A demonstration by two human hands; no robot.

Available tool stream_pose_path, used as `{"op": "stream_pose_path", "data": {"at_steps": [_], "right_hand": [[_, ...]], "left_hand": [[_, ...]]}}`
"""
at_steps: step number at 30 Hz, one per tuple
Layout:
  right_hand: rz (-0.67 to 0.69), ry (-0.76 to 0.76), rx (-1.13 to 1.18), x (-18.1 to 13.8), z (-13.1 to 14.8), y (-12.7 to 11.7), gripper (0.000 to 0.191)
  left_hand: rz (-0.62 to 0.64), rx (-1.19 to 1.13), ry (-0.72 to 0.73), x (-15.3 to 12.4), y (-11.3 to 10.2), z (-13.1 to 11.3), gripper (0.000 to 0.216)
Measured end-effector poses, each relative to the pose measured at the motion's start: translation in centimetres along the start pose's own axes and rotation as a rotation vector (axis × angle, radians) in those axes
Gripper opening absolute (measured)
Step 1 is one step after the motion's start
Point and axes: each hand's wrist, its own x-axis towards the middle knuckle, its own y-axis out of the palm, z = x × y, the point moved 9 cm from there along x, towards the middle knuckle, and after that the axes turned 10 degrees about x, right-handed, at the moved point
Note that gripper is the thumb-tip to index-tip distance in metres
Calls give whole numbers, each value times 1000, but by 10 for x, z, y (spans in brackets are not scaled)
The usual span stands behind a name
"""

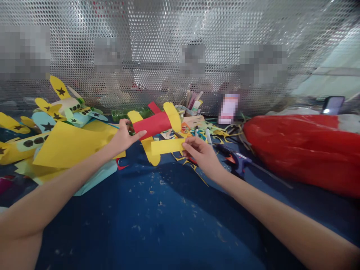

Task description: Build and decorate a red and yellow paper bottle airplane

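My left hand (125, 135) is closed around the tail end of a paper airplane (153, 125), a red paper tube with yellow wings and tail pieces and a red fin on top. My thumb presses on the red tube. My right hand (201, 153) pinches the right end of a yellow paper strip (166, 147) between thumb and fingers. The strip is held level, just below the tube and in front of the lower yellow wing. A red-orange loop shows partly under my right hand; I cannot make out whether the hand holds it.
Finished paper airplanes (70, 107) and yellow paper sheets (73, 144) lie left. Markers (208, 136) and paper scraps lie behind my right hand. A glue gun (239, 161), a red plastic bag (303, 150) and a phone (333, 105) are right. A perforated metal screen (157, 33) stands behind the blue table (157, 225).
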Motion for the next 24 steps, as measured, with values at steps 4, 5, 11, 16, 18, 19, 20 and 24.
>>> {"op": "stream_pose_path", "data": {"at_steps": [4, 5, 11, 16, 18, 19, 20, 24], "right_hand": [[-2, -30, 5, -8, 11, 7, 30], [0, -34, -12, -10, 12, 9, 29], [124, 33, -128, -13, -4, 22, 24], [311, 255, -227, -18, -31, 34, 16], [355, 281, -335, -21, -32, 35, 12], [377, 275, -413, -22, -30, 36, 10], [394, 256, -511, -23, -26, 36, 8], [421, 160, -969, -19, -4, 27, 5]], "left_hand": [[77, -96, 57, -20, 18, -24, 70], [107, -105, 69, -25, 23, -28, 70], [103, 43, 154, -38, 36, -31, 59], [138, 149, 202, -38, 50, -21, 60], [131, 171, 187, -37, 51, -18, 57], [122, 181, 176, -37, 50, -17, 56], [112, 190, 162, -36, 50, -16, 56], [82, 199, 121, -36, 47, -14, 58]]}}
